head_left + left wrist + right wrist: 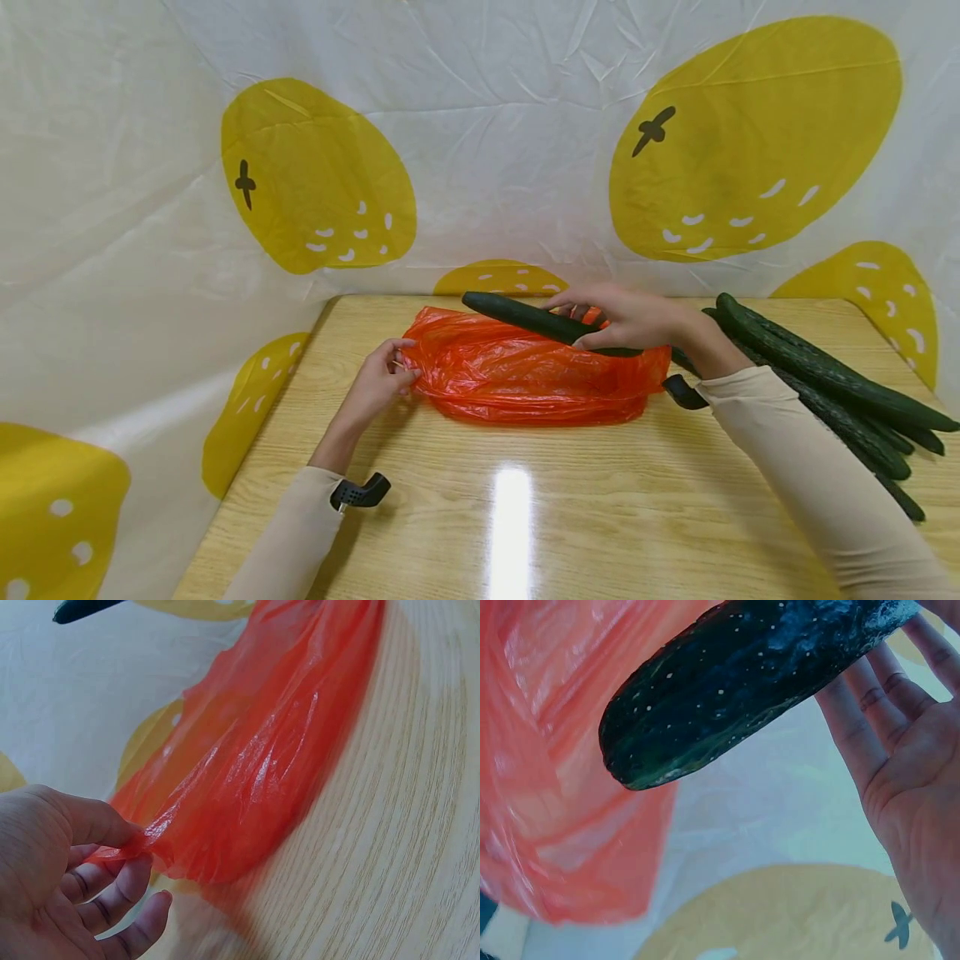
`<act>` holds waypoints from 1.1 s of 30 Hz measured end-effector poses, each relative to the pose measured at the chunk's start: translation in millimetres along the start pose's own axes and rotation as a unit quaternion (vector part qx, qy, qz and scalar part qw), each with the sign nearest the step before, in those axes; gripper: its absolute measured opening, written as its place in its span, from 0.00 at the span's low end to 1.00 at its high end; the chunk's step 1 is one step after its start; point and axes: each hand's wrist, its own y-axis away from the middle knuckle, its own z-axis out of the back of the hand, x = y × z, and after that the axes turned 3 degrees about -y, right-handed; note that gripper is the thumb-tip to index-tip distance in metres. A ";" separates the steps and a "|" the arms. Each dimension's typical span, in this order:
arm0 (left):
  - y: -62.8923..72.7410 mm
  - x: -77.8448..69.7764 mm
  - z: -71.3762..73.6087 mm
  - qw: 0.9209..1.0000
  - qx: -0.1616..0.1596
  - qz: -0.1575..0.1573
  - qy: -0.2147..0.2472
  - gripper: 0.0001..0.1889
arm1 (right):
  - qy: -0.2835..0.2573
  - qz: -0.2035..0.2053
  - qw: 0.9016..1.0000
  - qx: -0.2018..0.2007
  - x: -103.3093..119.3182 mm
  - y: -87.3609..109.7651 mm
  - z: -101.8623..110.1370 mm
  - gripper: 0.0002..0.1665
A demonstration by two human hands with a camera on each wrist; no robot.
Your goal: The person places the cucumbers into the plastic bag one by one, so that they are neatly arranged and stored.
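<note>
A red plastic bag [525, 375] lies spread across the wooden table, its thin film creased and shiny. At its left end my left hand [382, 372] pinches the edge between thumb and fingers; the left wrist view shows the gathered film [142, 844] at the fingertips. Above the bag my right hand [630, 317] grips a long dark green cucumber [517, 312] by its right part, the other end pointing left. Up close, the right wrist view shows the speckled, rounded end of the cucumber [705, 697], with fingers [855, 724] along its far side.
Several more long cucumbers [817, 367] lie in a pile on the right of the table, partly behind my right forearm. A white cloth [510, 183] printed with yellow fruit hangs at the back and left of the wooden table [600, 508].
</note>
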 end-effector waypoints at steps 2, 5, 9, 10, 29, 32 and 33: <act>0.4 -0.5 0.0 1.000 -0.002 -0.002 -0.001 0.27 | -0.005 -0.001 1.000 0.002 -1.7 -2.6 -5.7 0.36; 1.3 -1.4 0.1 1.000 -0.004 -0.005 -0.004 0.26 | -0.018 -0.008 1.000 0.009 -4.8 -5.4 -14.3 0.37; 2.7 -1.7 0.6 1.000 -0.005 -0.002 -0.007 0.27 | -0.025 -0.010 0.999 0.023 -9.4 -8.7 -24.8 0.36; 2.8 -1.7 0.6 1.000 -0.006 -0.001 -0.007 0.27 | -0.026 -0.011 0.999 0.027 -10.6 -9.6 -27.1 0.36; 16.7 -32.5 1.1 1.000 0.017 0.002 0.003 0.28 | 0.024 -0.059 0.993 0.098 -14.5 -22.7 -63.0 0.37; 18.1 -34.3 0.8 1.000 0.014 0.002 -0.001 0.28 | 0.035 -0.065 0.992 0.107 -14.3 -24.8 -67.6 0.37; 18.4 -34.9 0.5 1.000 0.013 0.003 -0.001 0.28 | 0.040 -0.067 0.991 0.110 -14.7 -25.2 -69.2 0.37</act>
